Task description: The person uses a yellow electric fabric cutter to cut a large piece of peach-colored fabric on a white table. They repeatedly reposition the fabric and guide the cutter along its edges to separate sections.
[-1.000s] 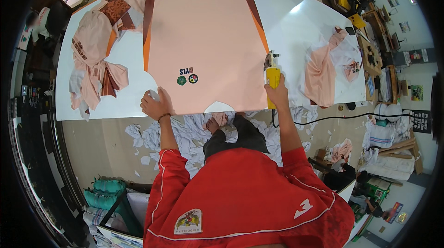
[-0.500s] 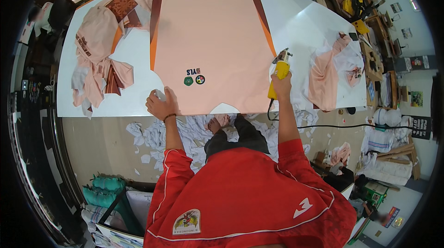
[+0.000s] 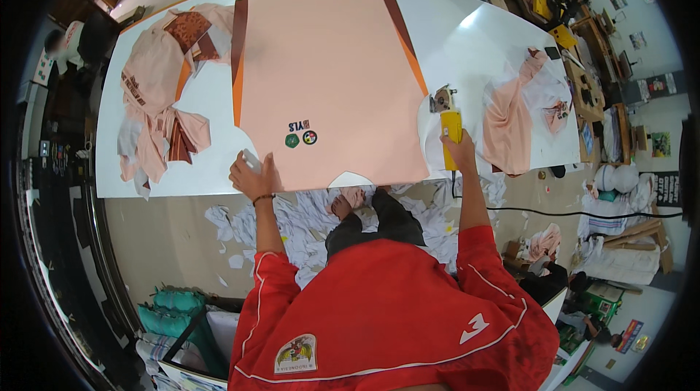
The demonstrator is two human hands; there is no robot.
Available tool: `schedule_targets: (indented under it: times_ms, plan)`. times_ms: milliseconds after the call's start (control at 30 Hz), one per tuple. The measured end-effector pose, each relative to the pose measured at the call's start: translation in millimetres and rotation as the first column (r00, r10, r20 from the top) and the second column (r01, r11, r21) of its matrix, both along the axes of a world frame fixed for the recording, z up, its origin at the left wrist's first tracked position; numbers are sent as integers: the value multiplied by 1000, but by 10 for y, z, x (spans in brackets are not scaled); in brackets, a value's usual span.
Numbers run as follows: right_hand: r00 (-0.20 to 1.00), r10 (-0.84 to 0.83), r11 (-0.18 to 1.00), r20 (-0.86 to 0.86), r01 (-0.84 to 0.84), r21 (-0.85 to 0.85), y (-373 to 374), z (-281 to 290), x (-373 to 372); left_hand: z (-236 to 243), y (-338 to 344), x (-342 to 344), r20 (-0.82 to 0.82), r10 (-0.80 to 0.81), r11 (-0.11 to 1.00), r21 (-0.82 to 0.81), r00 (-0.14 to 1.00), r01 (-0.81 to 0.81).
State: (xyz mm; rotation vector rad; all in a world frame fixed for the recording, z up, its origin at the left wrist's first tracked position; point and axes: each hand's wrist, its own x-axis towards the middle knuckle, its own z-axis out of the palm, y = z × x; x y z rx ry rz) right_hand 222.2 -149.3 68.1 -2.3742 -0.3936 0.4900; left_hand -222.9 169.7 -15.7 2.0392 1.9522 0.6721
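A large peach jersey panel (image 3: 328, 70) lies flat on the white table, with brown and orange side stripes and small printed badges near my edge. My left hand (image 3: 252, 175) rests at the panel's near left corner, thumb on the cloth and fingers apart; a greyish patch by its fingers is unclear. In my right hand (image 3: 458, 150) is a yellow handheld electric cloth cutter (image 3: 451, 127), fingers wrapped round its body. Its metal head points away from me, just right of the panel's curved right cutout and apart from the cloth.
Crumpled peach and brown jersey pieces (image 3: 157, 84) lie at the table's left; more peach and white cloth (image 3: 510, 121) lies at the right. A black cord (image 3: 583, 212) runs off to the right. White scraps (image 3: 270, 223) cover the floor under the table's near edge.
My right hand has drawn the cutter rightward off the panel's right edge, where a curved cutout now shows. My left hand stays at the near left corner. The view has shifted slightly.
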Motion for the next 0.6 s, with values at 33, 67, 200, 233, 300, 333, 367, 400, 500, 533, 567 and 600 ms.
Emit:
schedule_targets:
  times_ms: [33, 67, 200, 233, 300, 333, 367, 400, 500, 533, 567, 600]
  plan:
    - [1000, 16, 1000, -15, -16, -9, -125, -39, 12, 1, -31, -70, -14, -3, 1000, -29, 1000, 2]
    - [999, 32, 999, -31, -33, -18, -252, -72, 31, 1, -76, -132, -28, -5, 998, -57, 1000, 4]
    - [992, 104, 994, -72, -102, 28, -683, -169, 84, -1, -288, -391, 27, -106, 986, -129, 994, 109]
    - [991, 126, 992, -36, -127, -2, -801, -170, 125, 48, -349, -397, 7, -108, 985, -134, 994, 108]
    - [988, 150, 988, 28, -149, -40, -911, -178, 98, 148, -497, -387, -38, -103, 985, -141, 994, 97]
    - [988, 145, 989, 59, -143, -48, -932, -82, 38, 245, -567, -329, -63, -156, 982, -115, 986, 149]
    - [986, 139, 989, 90, -134, -57, -951, 14, -27, 345, -634, -263, -90, -210, 975, -90, 974, 202]
    - [987, 128, 988, 96, -120, -93, -945, 124, -89, 429, -650, -220, -117, -255, 966, -65, 960, 249]
    - [989, 107, 974, 99, -84, -209, -923, 324, -346, 308, -679, 14, 86, -594, 804, 26, 800, 594]
    - [990, 98, 966, 100, -70, -248, -919, 368, -431, 332, -740, 209, 123, -667, 742, 25, 735, 670]
    - [991, 88, 957, 102, -56, -286, -928, 379, -510, 371, -805, 374, 140, -725, 680, -9, 674, 733]
    - [992, 84, 962, 95, -56, -267, -990, 364, -577, 459, -878, 599, 163, -781, 605, -38, 602, 795]
